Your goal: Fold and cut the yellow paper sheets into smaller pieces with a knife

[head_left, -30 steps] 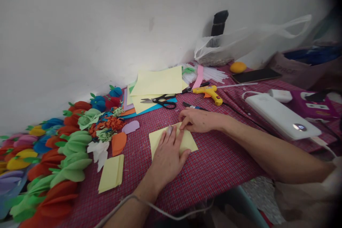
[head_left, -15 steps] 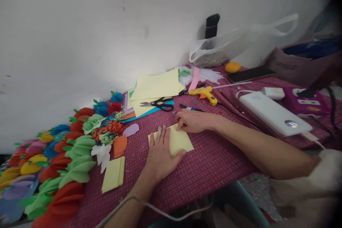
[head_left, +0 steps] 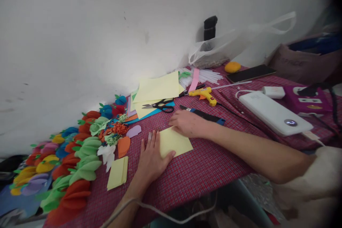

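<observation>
A folded pale yellow paper (head_left: 175, 142) lies on the red checked tablecloth (head_left: 213, 167). My left hand (head_left: 151, 158) rests flat beside and on its left edge, fingers stretched out and thumb across the paper's lower corner. My right hand (head_left: 187, 123) presses down on the paper's far edge with curled fingers. Black scissors (head_left: 160, 105) lie just beyond on a stack of yellow and blue sheets (head_left: 157, 89). A yellow glue gun (head_left: 204, 94) and a dark ruler (head_left: 203, 114) sit behind my right hand.
Coloured paper flowers (head_left: 77, 156) crowd the left side, with a folded yellow piece (head_left: 117, 172) near them. A white power bank (head_left: 275, 112), a phone (head_left: 249, 73), a purple device (head_left: 307, 101), glue sticks (head_left: 211, 75) and a plastic bag (head_left: 227, 48) fill the right and back. A cable (head_left: 165, 213) runs along the table's front edge.
My left hand has slid leftward off the middle of the yellow paper to its left edge. My right hand has moved a little left along the far edge.
</observation>
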Motion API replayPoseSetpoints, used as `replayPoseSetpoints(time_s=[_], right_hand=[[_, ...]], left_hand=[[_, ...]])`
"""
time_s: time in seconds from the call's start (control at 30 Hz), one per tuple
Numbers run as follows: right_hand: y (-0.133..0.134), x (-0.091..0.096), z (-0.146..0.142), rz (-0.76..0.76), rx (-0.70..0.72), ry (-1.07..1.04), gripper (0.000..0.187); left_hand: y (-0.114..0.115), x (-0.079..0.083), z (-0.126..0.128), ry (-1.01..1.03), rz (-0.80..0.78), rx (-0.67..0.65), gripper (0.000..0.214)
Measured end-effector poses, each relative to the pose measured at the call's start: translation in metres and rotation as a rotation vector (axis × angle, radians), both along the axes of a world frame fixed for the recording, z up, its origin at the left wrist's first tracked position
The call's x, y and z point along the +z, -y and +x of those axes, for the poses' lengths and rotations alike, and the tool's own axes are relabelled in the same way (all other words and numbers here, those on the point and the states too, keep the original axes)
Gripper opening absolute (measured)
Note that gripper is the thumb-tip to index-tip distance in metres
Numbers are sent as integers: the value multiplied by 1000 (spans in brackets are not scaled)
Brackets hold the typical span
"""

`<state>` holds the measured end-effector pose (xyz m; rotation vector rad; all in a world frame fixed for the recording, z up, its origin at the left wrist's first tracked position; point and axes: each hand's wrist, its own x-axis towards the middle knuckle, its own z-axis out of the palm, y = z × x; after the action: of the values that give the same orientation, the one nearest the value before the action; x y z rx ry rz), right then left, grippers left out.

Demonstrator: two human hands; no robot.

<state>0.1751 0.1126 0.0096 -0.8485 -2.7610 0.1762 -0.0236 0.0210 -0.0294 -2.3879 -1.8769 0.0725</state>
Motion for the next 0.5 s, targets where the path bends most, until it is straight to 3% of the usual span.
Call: replayPoseSetpoints(time_s=[0.1, 0.2, 0.5], right_hand=[[14, -16, -18, 27, 95, -53, 42], [20, -25, -23, -8, 61, 0, 50], [11, -5, 3, -6, -142, 153, 43]], left_hand=[[0, -1, 0, 0, 12, -8, 80], [-1, -2, -1, 7, 22, -3, 80], [3, 1, -4, -3, 12, 18, 81]])
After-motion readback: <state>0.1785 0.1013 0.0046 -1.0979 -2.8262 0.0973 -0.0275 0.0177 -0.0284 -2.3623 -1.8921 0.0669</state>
